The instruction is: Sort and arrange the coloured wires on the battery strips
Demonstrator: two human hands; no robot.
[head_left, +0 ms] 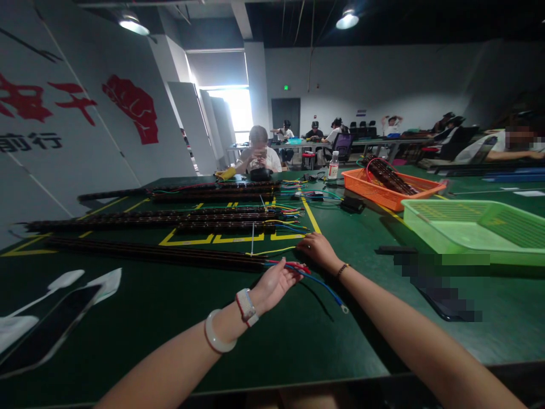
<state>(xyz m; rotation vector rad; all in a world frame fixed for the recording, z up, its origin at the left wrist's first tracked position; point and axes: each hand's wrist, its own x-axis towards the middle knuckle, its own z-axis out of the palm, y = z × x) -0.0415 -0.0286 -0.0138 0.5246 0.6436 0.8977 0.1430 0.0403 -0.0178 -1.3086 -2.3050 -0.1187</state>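
Nearest to me on the green table (162, 318) lies a long dark wire harness (170, 253), with coloured wires coming out at its right end. My left hand (272, 287), palm up, holds the red wires (300, 266) and the blue wire (321, 281) loosely between thumb and fingers. That blue wire ends in a metal ring terminal (344, 309), hanging free to the right. My right hand (319, 250) has curled fingers closed at the end of a yellow-green wire (275, 250); its fingertips are partly hidden.
More dark harnesses (145, 218) lie behind, over yellow tape markings. To the right stand a green basket (468, 227) and an orange basket (395, 196) holding a dark bundle. A phone (438, 289) lies before them, another phone (51, 329) at left. A person (259, 153) sits opposite.
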